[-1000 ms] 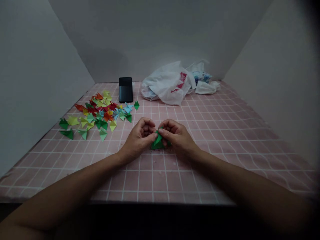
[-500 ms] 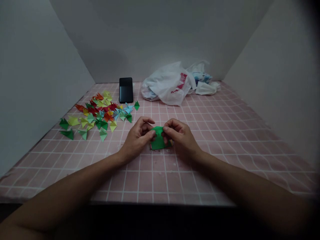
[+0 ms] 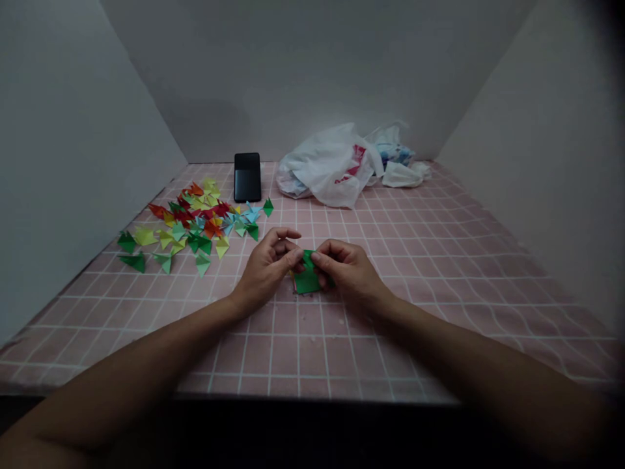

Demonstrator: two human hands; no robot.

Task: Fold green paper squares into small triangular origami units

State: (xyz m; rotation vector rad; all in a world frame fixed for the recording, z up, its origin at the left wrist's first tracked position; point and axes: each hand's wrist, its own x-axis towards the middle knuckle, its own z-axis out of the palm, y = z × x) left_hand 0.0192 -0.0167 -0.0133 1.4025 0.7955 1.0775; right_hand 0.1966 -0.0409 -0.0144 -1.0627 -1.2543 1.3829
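Observation:
A small green paper piece (image 3: 306, 279) rests low over the pink tiled table (image 3: 312, 339), partly folded. My left hand (image 3: 267, 267) pinches its upper left edge with thumb and forefinger. My right hand (image 3: 347, 268) pinches the upper right edge, fingertips almost meeting those of the left hand. A pile of several folded paper triangles (image 3: 193, 225) in red, yellow, green and blue lies to the left, apart from both hands.
A black phone (image 3: 247, 176) lies flat at the back of the table. White plastic bags (image 3: 336, 166) sit crumpled at the back centre-right. Grey walls close in the table on the left, back and right.
The green paper opened out flatter half a second ago, and now my fingers have drawn together over its top edge again. Both hands stayed in the same spot.

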